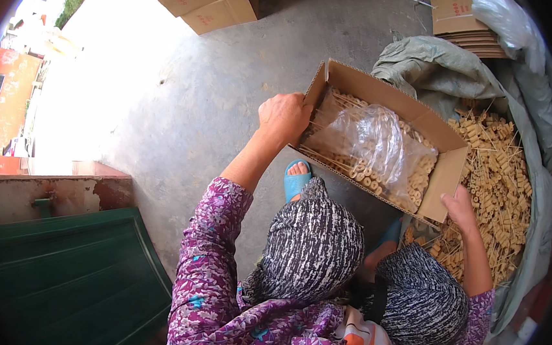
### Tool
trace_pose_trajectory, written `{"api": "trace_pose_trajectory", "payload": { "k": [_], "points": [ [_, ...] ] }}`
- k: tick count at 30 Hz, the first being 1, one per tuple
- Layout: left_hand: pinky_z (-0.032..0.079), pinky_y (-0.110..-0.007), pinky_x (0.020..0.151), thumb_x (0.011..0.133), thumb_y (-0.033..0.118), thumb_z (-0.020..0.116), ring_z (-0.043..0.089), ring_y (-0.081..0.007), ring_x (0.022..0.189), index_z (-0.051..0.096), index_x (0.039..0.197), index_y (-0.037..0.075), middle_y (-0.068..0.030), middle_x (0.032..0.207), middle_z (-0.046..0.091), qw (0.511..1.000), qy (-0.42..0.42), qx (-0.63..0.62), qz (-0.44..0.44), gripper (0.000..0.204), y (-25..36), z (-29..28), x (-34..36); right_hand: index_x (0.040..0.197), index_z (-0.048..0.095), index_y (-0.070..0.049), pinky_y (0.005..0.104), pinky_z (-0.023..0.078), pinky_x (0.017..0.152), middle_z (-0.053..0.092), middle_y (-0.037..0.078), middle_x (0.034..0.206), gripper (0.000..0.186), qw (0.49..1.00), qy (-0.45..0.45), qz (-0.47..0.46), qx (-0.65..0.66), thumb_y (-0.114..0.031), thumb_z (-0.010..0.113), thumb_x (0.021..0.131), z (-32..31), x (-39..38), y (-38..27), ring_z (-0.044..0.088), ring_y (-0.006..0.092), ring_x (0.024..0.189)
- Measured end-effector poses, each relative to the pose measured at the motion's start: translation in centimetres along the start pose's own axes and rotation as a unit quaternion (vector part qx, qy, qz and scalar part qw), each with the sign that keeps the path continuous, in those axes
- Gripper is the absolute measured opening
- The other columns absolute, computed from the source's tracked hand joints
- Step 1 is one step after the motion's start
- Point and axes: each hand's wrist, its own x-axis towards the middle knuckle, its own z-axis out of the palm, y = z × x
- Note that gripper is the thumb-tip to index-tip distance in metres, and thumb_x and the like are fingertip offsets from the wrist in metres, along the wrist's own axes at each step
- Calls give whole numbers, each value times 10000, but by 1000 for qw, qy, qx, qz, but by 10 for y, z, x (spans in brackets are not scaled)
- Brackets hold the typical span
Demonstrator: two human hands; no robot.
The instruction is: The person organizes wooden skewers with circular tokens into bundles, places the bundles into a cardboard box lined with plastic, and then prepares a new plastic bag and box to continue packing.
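Observation:
Both of my hands grip an open cardboard box (414,111), which slants from upper left to lower right in the head view. My left hand (283,117) is closed on the box's left end. At the opposite end, the fingers of my right hand (459,207) are closed on the lower right corner, partly hidden by the cardboard. Inside lie many tan ring-shaped pieces (371,184) and thin sticks. A crumpled clear plastic bag (377,138) covers part of them. Beside my right hand, a large sack (455,61) holds a heap of tan spiral pieces on sticks (494,188).
Cardboard boxes (215,12) stand on the concrete floor at the far side. Flattened cartons (461,15) and clear plastic sheeting (507,15) are at the far right. A dark green panel (64,280) fills the lower left. My foot in a blue slipper (297,184) is below the box.

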Motion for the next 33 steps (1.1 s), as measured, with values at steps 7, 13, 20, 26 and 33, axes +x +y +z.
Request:
{"api": "trace_pose_trajectory", "payload": {
  "k": [7,13,20,26,33],
  "points": [
    [442,-430,795,812,220,574,697,-314,785,740,797,144,-131,802,716,994,85,45,47,183,-16,-10,1,926,615,45,296,476,677,622,48,799,218,998,8,-53,45,-9,530,733,-11,10,-9,570,132,737],
    [448,-487,885,817,246,574,694,-332,819,722,781,131,-150,821,715,984,163,64,-38,190,-97,-77,-11,978,622,39,302,497,709,643,55,822,271,992,-76,-75,62,-20,521,734,23,47,-149,606,153,770],
    [469,-460,821,850,274,609,672,-352,764,660,795,90,-169,760,686,946,252,54,-199,198,-212,-68,-127,1034,605,38,397,502,794,667,253,938,323,942,-111,-285,-137,-90,504,755,134,94,-225,662,365,892],
    [502,-504,672,840,317,646,641,-419,754,638,792,54,-210,755,653,880,287,77,-369,268,-263,-56,-285,1037,604,39,450,504,825,661,280,967,349,892,-266,-340,-134,-148,532,751,253,76,-279,638,437,932],
    [499,-520,699,824,300,676,651,-418,771,630,784,45,-222,774,667,803,240,68,-542,263,-247,-15,-430,1108,593,5,469,489,880,652,291,1008,394,824,-390,-381,-157,-139,515,749,328,29,-292,622,448,974]
  ]
}}
